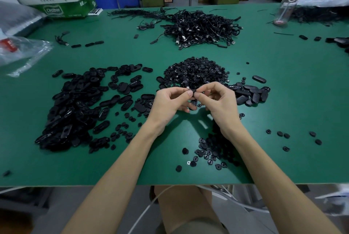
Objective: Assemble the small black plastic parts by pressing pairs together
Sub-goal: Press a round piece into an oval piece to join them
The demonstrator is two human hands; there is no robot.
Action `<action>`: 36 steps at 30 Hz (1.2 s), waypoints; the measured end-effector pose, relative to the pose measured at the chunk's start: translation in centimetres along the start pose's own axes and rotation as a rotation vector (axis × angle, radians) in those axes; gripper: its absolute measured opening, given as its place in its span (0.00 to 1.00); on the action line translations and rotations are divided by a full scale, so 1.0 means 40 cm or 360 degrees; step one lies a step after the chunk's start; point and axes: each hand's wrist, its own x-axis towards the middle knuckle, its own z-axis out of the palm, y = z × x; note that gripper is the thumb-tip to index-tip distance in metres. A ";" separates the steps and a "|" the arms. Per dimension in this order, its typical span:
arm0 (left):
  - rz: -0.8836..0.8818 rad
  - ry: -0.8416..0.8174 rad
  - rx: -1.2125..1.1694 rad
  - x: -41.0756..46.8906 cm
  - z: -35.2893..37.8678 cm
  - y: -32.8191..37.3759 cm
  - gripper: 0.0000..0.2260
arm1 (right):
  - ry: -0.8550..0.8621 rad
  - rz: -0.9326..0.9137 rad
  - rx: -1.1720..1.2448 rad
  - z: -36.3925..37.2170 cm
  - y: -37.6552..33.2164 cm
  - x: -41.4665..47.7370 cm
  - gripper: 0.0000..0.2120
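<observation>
A: The black part (191, 90) sits right between your two hands, raised above the desk (283, 105), over its middle towards the near edge.

B: Yes. Your left hand (171, 101) pinches its left end and your right hand (220, 99) pinches its right end. Both sets of fingertips (189, 93) are curled in tight and meet over it, so you see only a sliver of black.

A: There is something dark lower down, behind your curled fingers, but I cannot tell what it is.

B: Just behind your hands lies the heap of round pieces (194, 71). To your left spreads the big heap of oval shells (75, 105), and a smaller heap of ovals (249, 93) lies just beside your right hand.

A: More loose round bits (213, 150) lie under your right forearm, near the front edge.

B: Towards the far edge is a tangle of cables (204, 28). A cardboard box (64, 5) stands at the far left corner, and a clear bottle (285, 7) near the far right corner.
</observation>
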 end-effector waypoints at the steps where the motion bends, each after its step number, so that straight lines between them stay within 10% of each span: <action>1: -0.0003 -0.0008 -0.0006 0.000 -0.001 0.001 0.09 | 0.0008 0.0003 -0.0004 -0.001 0.000 0.000 0.03; 36: 0.0047 -0.0073 0.0248 0.000 -0.007 -0.004 0.05 | -0.0101 0.0150 0.0305 -0.013 0.006 0.003 0.06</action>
